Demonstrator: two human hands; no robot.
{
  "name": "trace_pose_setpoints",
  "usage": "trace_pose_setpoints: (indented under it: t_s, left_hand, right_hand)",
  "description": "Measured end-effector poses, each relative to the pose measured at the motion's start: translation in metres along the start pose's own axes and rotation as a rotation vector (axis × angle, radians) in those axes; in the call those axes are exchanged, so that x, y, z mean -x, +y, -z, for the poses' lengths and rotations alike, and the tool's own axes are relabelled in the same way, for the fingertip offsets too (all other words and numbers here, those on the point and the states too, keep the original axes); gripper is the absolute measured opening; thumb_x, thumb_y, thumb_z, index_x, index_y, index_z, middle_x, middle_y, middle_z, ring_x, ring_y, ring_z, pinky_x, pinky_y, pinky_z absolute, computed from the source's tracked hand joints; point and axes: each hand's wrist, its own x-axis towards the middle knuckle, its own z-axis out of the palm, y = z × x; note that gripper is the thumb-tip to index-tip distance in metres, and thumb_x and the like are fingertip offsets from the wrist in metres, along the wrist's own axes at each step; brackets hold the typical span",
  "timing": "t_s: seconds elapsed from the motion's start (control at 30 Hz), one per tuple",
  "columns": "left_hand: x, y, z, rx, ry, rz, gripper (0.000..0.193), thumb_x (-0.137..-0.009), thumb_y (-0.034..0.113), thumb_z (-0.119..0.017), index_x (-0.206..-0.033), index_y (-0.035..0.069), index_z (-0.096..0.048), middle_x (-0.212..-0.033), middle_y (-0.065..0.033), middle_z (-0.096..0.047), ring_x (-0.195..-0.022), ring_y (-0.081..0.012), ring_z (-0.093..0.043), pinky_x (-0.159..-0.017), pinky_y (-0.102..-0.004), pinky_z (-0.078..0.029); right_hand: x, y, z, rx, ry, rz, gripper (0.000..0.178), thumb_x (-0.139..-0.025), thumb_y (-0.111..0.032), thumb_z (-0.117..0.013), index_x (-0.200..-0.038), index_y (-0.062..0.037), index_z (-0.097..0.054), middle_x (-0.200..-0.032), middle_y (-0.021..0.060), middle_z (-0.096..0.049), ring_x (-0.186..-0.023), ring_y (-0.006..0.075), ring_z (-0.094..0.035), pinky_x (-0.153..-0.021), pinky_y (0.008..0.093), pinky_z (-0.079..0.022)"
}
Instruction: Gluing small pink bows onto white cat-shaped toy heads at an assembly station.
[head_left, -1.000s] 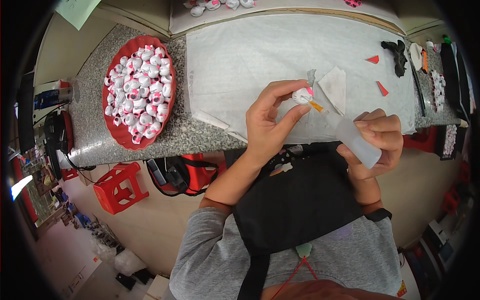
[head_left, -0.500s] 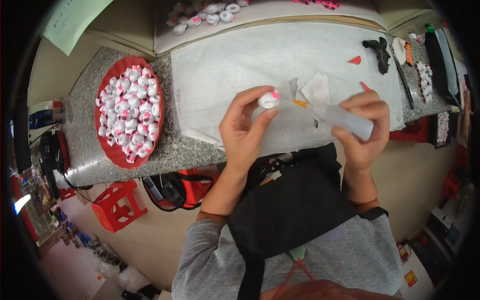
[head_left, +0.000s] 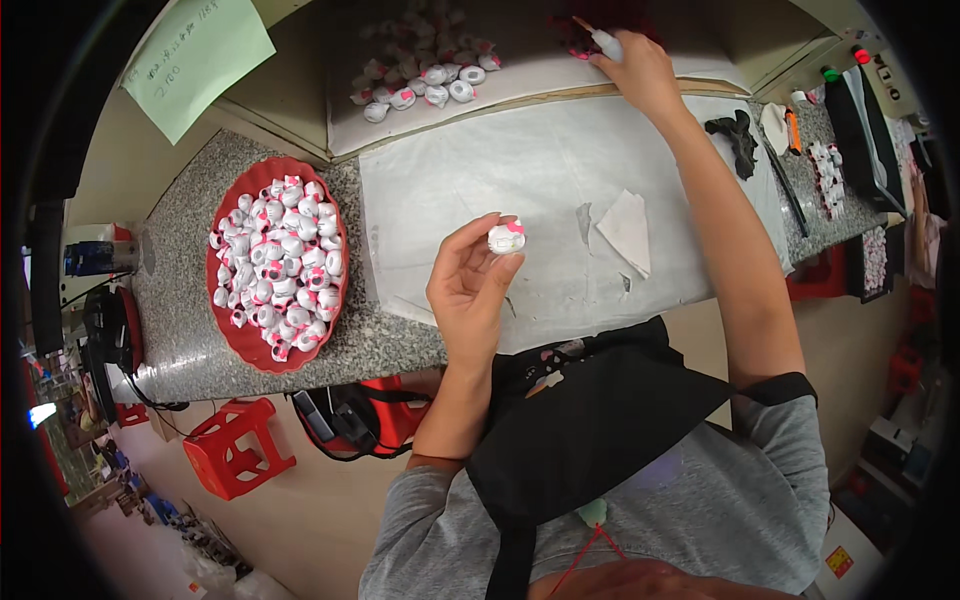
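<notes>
Bench (head_left: 180,285): speckled grey stone, pretty glossy, mostly covered by a thin, slightly wrinkled white sheet (head_left: 430,190)
Red plate (head_left: 238,345): oval with a scalloped edge, off to the left, heaped with little white rounded pieces (head_left: 280,255) that have pink bits and dark marks
Shelf (head_left: 535,95): far side, pale lined surface, more of the same white lumps on the left and dark pinkish stuff in shadow on the right
Paper (head_left: 625,232): flat white folded scrap on the sheet, right of middle
Black thing (head_left: 737,140): crumpled and soft-looking, far right
White piece (head_left: 506,238): small, roundish, smooth, pink patch on its far right, thin dark lines on the face; held up over the sheet around the middle
Left hand (head_left: 465,290): pinching that piece between thumb and fingers
Right hand (head_left: 640,75): wrapped around a frosted squeeze bottle (head_left: 607,44) with an orange tip, way over at the shelf
Since half a second ago: bottle was right beside the piece, now it's well apart; left hand's still got its pinch
</notes>
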Motion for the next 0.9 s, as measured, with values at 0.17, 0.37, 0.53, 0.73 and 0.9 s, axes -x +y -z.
trace_pose_setpoints:
  t_s: [0.17, 0.37, 0.53, 0.73, 0.9]
  left_hand:
    - [0.000, 0.000, 0.001, 0.006, 0.002, 0.007, 0.033, -0.070, -0.007, -0.053, -0.101, -0.003, -0.043, -0.097, -0.0137, -0.050, -0.085, -0.0126, -0.049, -0.072, -0.0214, -0.040]
    - [0.002, -0.001, 0.003, 0.020, 0.007, 0.017, 0.033, -0.069, -0.007, -0.054, -0.100, -0.003, -0.044, -0.097, -0.0128, -0.051, -0.086, -0.0137, -0.049, -0.075, -0.0238, -0.039]
    - [0.003, -0.003, -0.006, 0.014, -0.057, 0.038, 0.032, -0.069, -0.006, -0.055, -0.099, -0.002, -0.045, -0.098, -0.0116, -0.051, -0.089, -0.0148, -0.049, -0.078, -0.0253, -0.039]
    - [0.007, -0.003, -0.020, -0.170, -0.086, -0.018, 0.033, -0.070, -0.008, -0.052, -0.101, -0.002, -0.043, -0.099, -0.0156, -0.050, -0.084, -0.0132, -0.051, -0.071, -0.0218, -0.041]
    - [0.012, -0.005, -0.026, -0.217, -0.096, -0.010, 0.030, -0.068, -0.007, -0.054, -0.097, -0.002, -0.049, -0.097, -0.0094, -0.051, -0.089, -0.0157, -0.050, -0.077, -0.0258, -0.041]
  right_hand:
    - [-0.003, 0.000, -0.012, -0.019, 0.074, 0.028, 0.022, -0.066, -0.019, -0.060, -0.077, -0.0003, -0.054, -0.068, 0.0178, -0.054, -0.068, 0.0326, -0.052, -0.059, 0.0370, -0.040]
    - [0.047, -0.034, 0.044, -0.963, -0.120, -0.126, 0.014, -0.070, -0.010, -0.055, -0.080, 0.0001, -0.054, -0.064, 0.0019, -0.049, -0.053, 0.0102, -0.044, -0.052, 0.0217, -0.036]
    - [0.121, -0.056, 0.067, -1.253, -0.330, -0.219, 0.013, -0.069, -0.001, -0.053, -0.081, 0.0013, -0.051, -0.068, 0.0044, -0.050, -0.054, 0.0100, -0.045, -0.053, 0.0209, -0.037]
    - [0.159, -0.066, 0.066, -1.674, -0.342, -0.352, 0.009, -0.067, 0.002, -0.055, -0.073, 0.0010, -0.048, -0.071, 0.0096, -0.051, -0.058, 0.0151, -0.049, -0.054, 0.0252, -0.041]
    - [0.167, -0.068, 0.069, -1.703, -0.386, -0.362, 0.010, -0.066, 0.004, -0.057, -0.071, 0.0014, -0.048, -0.073, 0.0118, -0.051, -0.061, 0.0164, -0.051, -0.054, 0.0249, -0.043]
